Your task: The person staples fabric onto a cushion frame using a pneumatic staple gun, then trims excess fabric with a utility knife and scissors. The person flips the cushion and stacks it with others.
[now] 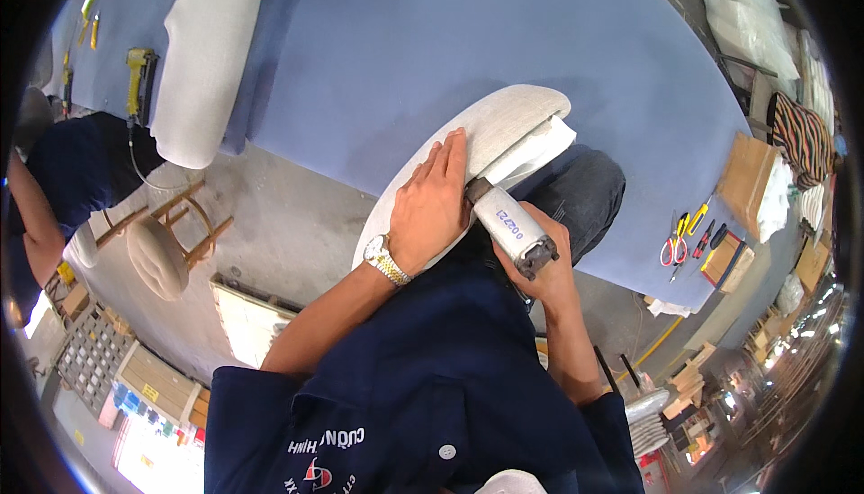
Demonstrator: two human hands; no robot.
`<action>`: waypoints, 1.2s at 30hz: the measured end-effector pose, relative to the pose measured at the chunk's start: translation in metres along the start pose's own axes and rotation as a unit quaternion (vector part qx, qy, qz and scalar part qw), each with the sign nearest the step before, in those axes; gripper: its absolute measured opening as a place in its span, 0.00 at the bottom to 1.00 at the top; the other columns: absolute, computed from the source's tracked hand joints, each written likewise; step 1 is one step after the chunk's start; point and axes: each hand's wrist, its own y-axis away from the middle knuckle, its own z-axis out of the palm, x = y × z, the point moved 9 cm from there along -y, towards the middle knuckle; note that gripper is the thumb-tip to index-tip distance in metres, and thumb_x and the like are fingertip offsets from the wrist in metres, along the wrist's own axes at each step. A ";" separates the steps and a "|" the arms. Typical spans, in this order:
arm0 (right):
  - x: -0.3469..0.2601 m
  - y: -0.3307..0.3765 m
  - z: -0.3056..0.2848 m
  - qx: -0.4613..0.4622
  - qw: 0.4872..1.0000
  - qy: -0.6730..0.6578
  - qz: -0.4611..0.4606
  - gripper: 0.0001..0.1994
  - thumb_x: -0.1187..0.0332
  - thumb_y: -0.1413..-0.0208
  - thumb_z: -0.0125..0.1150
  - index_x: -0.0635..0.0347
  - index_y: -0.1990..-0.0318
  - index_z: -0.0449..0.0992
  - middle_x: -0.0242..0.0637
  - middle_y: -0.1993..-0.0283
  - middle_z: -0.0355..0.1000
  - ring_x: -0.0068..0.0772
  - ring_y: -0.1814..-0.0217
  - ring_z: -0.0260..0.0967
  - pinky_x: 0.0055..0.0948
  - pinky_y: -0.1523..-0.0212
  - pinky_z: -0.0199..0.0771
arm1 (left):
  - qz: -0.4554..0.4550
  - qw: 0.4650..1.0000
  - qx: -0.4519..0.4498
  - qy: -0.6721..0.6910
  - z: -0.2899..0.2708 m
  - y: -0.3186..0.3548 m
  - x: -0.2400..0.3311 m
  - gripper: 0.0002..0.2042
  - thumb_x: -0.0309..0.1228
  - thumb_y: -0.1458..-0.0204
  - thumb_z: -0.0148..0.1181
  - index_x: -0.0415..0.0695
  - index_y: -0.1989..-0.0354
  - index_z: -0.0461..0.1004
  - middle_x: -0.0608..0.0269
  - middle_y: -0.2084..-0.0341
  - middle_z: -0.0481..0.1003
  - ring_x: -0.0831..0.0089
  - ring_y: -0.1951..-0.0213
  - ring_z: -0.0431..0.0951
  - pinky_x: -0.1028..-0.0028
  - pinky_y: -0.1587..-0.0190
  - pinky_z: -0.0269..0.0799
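A curved, light grey upholstered pad (504, 123) rests against my lap at the edge of the blue-covered table. White inner material (535, 152) shows along its open right-hand edge. My left hand (432, 202) lies flat on the pad's fabric with the fingers stretched out. My right hand (551, 264) is wrapped round a grey staple gun (511, 224), whose dark nose meets the pad's edge close to my left fingers. Most of the gun's grip is hidden behind its body and my hand.
Scissors (671, 251), a yellow cutter (697, 220) and other small tools lie at the table's right side. Another pale pad (211, 53) and a yellow staple gun (138, 80) with a hose lie at left, near a co-worker's arm (34, 215). A stool (157, 255) stands on the floor.
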 end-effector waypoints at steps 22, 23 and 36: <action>-0.005 0.004 0.000 0.034 0.999 0.013 -0.024 0.17 0.72 0.56 0.70 0.63 0.56 0.79 0.49 0.63 0.79 0.54 0.62 0.79 0.37 0.60 0.79 | -0.019 1.000 -0.006 0.002 -0.004 0.027 -0.025 0.40 0.36 0.41 0.64 0.36 0.24 0.48 0.29 0.34 0.64 0.36 0.34 0.67 0.50 0.38 0.71; -0.008 0.005 -0.001 0.036 0.998 0.029 -0.033 0.15 0.71 0.54 0.71 0.63 0.57 0.80 0.47 0.64 0.79 0.51 0.63 0.80 0.36 0.61 0.79 | -0.017 1.000 0.000 -0.002 -0.004 0.028 -0.025 0.40 0.35 0.41 0.64 0.36 0.24 0.48 0.29 0.35 0.65 0.36 0.35 0.68 0.50 0.39 0.72; -0.016 0.001 0.004 0.005 0.999 0.019 -0.041 0.16 0.70 0.57 0.72 0.63 0.58 0.80 0.45 0.65 0.78 0.50 0.64 0.80 0.35 0.62 0.78 | -0.026 1.000 0.002 -0.016 -0.003 0.030 -0.026 0.42 0.33 0.44 0.67 0.37 0.25 0.50 0.31 0.35 0.66 0.41 0.35 0.70 0.53 0.39 0.74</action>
